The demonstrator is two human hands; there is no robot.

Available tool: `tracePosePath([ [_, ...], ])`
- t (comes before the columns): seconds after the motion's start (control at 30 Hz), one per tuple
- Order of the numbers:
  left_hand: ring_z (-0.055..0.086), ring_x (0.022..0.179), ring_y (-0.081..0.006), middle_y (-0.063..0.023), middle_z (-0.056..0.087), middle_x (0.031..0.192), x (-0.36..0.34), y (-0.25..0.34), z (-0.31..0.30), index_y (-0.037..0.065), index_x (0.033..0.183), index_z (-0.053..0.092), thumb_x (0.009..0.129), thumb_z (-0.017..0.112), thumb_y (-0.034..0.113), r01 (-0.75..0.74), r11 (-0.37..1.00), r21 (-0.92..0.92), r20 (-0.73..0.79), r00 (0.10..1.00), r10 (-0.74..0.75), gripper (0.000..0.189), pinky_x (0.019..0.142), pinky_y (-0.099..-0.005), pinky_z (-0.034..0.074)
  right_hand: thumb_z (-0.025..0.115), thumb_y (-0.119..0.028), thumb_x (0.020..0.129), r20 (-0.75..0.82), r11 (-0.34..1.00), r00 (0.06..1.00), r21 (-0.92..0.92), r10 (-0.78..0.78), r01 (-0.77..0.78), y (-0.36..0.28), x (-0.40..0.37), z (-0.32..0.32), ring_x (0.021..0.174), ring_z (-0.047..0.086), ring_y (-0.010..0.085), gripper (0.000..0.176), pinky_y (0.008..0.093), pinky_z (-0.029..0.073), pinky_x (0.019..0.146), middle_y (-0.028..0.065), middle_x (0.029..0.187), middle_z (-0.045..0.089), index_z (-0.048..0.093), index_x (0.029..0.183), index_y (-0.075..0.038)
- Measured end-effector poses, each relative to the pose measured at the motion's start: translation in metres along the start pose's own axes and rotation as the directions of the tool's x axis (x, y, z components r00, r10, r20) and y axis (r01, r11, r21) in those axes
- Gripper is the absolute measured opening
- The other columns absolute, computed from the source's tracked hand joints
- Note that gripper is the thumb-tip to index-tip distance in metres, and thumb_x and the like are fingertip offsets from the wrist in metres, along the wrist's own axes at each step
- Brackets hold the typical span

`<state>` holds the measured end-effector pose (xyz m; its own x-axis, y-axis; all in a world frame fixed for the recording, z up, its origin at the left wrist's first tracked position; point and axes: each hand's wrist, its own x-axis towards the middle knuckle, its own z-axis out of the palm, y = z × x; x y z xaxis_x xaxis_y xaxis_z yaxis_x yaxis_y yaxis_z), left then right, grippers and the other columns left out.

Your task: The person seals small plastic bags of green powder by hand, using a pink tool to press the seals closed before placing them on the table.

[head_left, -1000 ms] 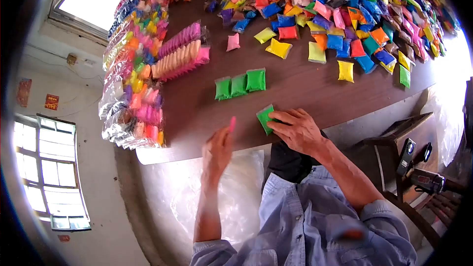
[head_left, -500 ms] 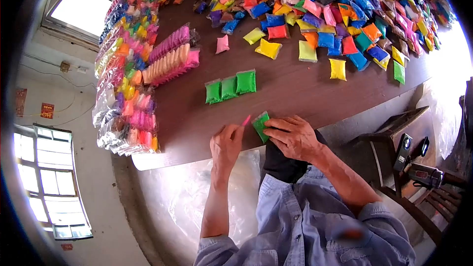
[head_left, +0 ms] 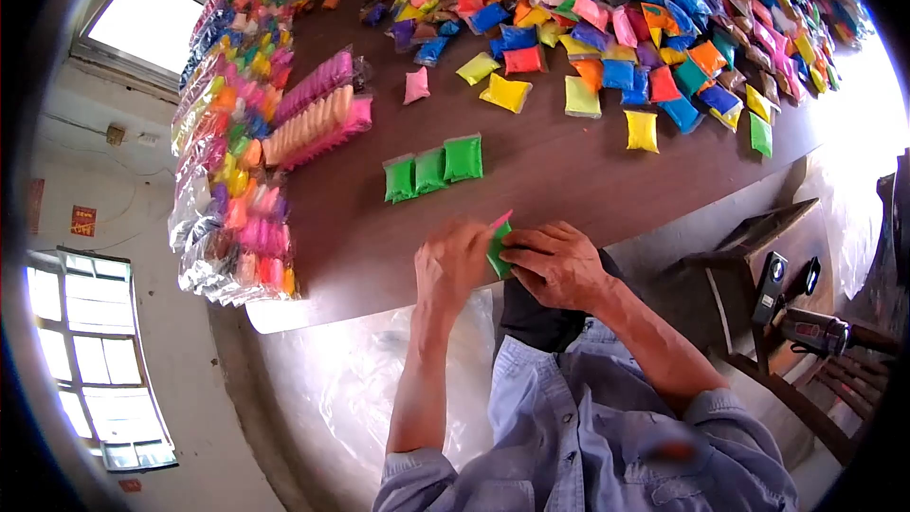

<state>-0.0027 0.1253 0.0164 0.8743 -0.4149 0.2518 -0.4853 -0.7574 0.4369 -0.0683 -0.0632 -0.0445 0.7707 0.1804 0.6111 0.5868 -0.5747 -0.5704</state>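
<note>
My right hand point(head_left: 561, 267) pinches a small clear packet of green material point(head_left: 498, 248) at its right edge, close over the front of the table. Motion smears my left hand point(head_left: 451, 262), which is closed around a thin pink stick point(head_left: 502, 219). The stick's tip overlaps the top edge of the packet, and the left fingers are right at its left side. Beyond my hands, three similar green packets point(head_left: 430, 171) lie in an overlapping row on the brown table point(head_left: 559, 175).
A large heap of multicoloured packets point(head_left: 645, 28) covers the far side. Rows of pink, peach and purple packets point(head_left: 320, 123) stand at left, beside a tall stack of bagged packets point(head_left: 237, 161). Single yellow packets point(head_left: 642, 132) lie nearer. A wooden stool point(head_left: 758, 256) holds small devices at right.
My left hand has moved right with the pink stick, from beside the green packet to its top edge. My right hand keeps its hold. The whole view has shifted slightly.
</note>
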Motion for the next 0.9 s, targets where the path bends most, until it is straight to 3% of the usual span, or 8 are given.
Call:
tracePosePath([
  [0.2,0.07,0.075,-0.0373,-0.0147,0.071,0.085,-0.008,-0.009,0.001,0.004,0.091,0.074,0.092,0.075,0.014,-0.01,0.999,0.052,0.053,0.999,0.007,0.01,0.065,-0.0439,0.055,0.077,-0.009,0.08,0.005,1.0,1.0,0.005,0.008,-0.008,-0.002,0.002,-0.001,0.099,0.07,0.0251,0.025,0.039,0.053,0.084,0.0033,0.116,0.072,0.075,0.105,-0.013],
  [0.3,0.07,0.08,-0.0388,-0.0141,0.072,0.086,-0.002,-0.016,0.001,0.008,0.088,0.072,0.093,0.073,0.017,0.112,0.993,0.049,0.003,0.994,-0.112,0.01,0.068,-0.0475,0.056,0.077,-0.008,0.078,0.024,1.0,1.0,0.003,0.011,-0.011,-0.001,0.001,-0.001,0.098,0.07,0.0257,0.027,0.0395,0.053,0.084,0.0032,0.115,0.072,0.075,0.105,-0.013],
  [0.37,0.07,0.071,-0.0346,-0.0165,0.072,0.084,-0.01,-0.013,-0.004,0.003,0.09,0.074,0.093,0.075,0.013,0.106,0.992,-0.075,-0.026,0.994,-0.108,0.01,0.064,-0.0408,0.054,0.077,-0.007,0.078,0.006,1.0,1.0,-0.002,0.02,-0.02,-0.001,-0.001,0.0,0.097,0.07,0.0255,0.027,0.0397,0.054,0.084,0.0029,0.114,0.072,0.075,0.104,-0.013],
  [0.5,0.07,0.069,-0.0327,-0.0165,0.071,0.083,-0.031,-0.005,0.0,0.002,0.09,0.073,0.092,0.075,0.012,0.052,0.991,-0.127,-0.031,0.998,-0.056,0.011,0.063,-0.0389,0.053,0.077,-0.007,0.076,0.045,0.997,0.996,-0.019,0.075,-0.074,-0.007,0.002,-0.004,0.097,0.069,0.0249,0.028,0.0399,0.054,0.084,0.0023,0.112,0.071,0.075,0.103,-0.013],
  [0.6,0.07,0.068,-0.0308,-0.0166,0.07,0.081,-0.034,-0.019,0.006,0.002,0.089,0.073,0.091,0.076,0.01,0.119,0.986,-0.12,-0.032,0.992,-0.124,0.009,0.062,-0.0384,0.053,0.077,-0.007,0.076,0.003,1.0,1.0,-0.011,0.027,-0.027,-0.006,0.004,-0.002,0.097,0.069,0.0251,0.028,0.0397,0.054,0.084,0.0019,0.113,0.072,0.075,0.103,-0.014],
  [0.67,0.07,0.068,-0.0291,-0.0164,0.07,0.081,-0.031,-0.029,0.003,0.002,0.09,0.073,0.091,0.077,0.009,0.161,0.987,0.021,-0.057,0.986,-0.16,0.008,0.063,-0.0381,0.054,0.076,-0.007,0.076,0.001,1.0,1.0,-0.009,0.023,-0.023,-0.006,0.005,-0.002,0.097,0.069,0.0252,0.028,0.0396,0.054,0.085,0.0016,0.113,0.072,0.075,0.103,-0.014],
  [0.77,0.071,0.068,-0.029,-0.0162,0.071,0.081,-0.033,-0.023,-0.006,0.003,0.09,0.074,0.09,0.077,0.009,0.216,0.975,-0.045,-0.033,0.976,-0.217,0.008,0.063,-0.0381,0.054,0.076,-0.007,0.077,0.008,0.999,0.999,-0.009,0.04,-0.04,-0.006,0.003,-0.002,0.098,0.069,0.0251,0.028,0.0396,0.054,0.087,0.0009,0.114,0.072,0.075,0.104,-0.014],
  [0.9,0.07,0.068,-0.0297,-0.0161,0.072,0.081,-0.046,-0.012,0.001,0.002,0.09,0.074,0.091,0.077,0.011,0.1,0.985,-0.14,-0.051,0.993,-0.108,0.01,0.063,-0.0382,0.054,0.077,-0.008,0.077,0.012,0.998,0.998,-0.002,0.063,-0.063,-0.007,0.004,-0.002,0.102,0.069,0.0253,0.028,0.0398,0.054,0.09,0.0005,0.115,0.071,0.075,0.104,-0.014],
])
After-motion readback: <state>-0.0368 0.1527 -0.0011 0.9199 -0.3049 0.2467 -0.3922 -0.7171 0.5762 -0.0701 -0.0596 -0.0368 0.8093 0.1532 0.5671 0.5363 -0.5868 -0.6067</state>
